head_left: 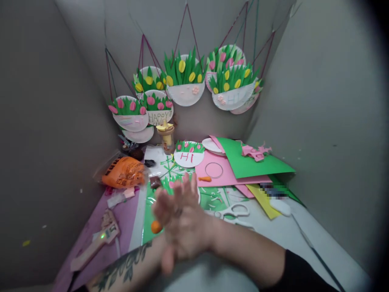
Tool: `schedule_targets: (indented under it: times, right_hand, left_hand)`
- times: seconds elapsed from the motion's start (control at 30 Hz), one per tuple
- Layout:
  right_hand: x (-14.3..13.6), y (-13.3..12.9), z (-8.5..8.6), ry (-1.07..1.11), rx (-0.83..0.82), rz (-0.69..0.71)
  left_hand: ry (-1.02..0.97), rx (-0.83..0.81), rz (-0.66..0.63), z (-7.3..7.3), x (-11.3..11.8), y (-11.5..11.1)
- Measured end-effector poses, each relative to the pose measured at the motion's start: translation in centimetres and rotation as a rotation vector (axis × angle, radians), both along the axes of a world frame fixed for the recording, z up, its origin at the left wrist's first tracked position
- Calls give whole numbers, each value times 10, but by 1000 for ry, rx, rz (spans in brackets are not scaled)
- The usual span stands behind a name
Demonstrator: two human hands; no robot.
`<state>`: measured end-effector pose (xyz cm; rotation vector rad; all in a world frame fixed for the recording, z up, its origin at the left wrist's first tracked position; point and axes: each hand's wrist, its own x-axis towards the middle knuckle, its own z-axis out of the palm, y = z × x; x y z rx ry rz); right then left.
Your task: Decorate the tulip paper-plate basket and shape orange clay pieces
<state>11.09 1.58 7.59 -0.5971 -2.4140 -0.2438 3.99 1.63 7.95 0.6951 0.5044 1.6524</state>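
My left hand (189, 194) and my right hand (194, 233) are pressed together above the near middle of the table, smeared by motion. Stretched fingers point up and away; no object shows in them, though the space between the palms is hidden. Behind them lies a paper-plate flower craft (173, 182), mostly covered by the fingers. An orange rounded lump (156, 227) rests on the green sheet (148, 219) just left of my hands. White-handled scissors (232, 211) lie beyond my right wrist.
Left are a glue gun (97, 243) with its green light lit and an orange packet (124, 172). A cup (166, 140) and "HI" plate (190, 158) stand farther back. Green card (258, 158) and pink paper (208, 164) lie right. Paper-plate baskets (186, 95) hang behind; walls flank both sides.
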Motion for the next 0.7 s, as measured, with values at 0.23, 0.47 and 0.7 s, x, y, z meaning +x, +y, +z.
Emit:
schedule_targets:
  times: [0.23,0.47,0.7]
  right_hand:
    - [-9,0,-3,210,85,185]
    - [-8,-9,2,175,-163,91]
    - [-8,-6,0,339,-210,39]
  left_hand:
    - [-26,-13,-18,18,-5,-5]
    - [-29,-19,-45,19,-6,-7]
    - [88,-111,-62,11,-6,-9]
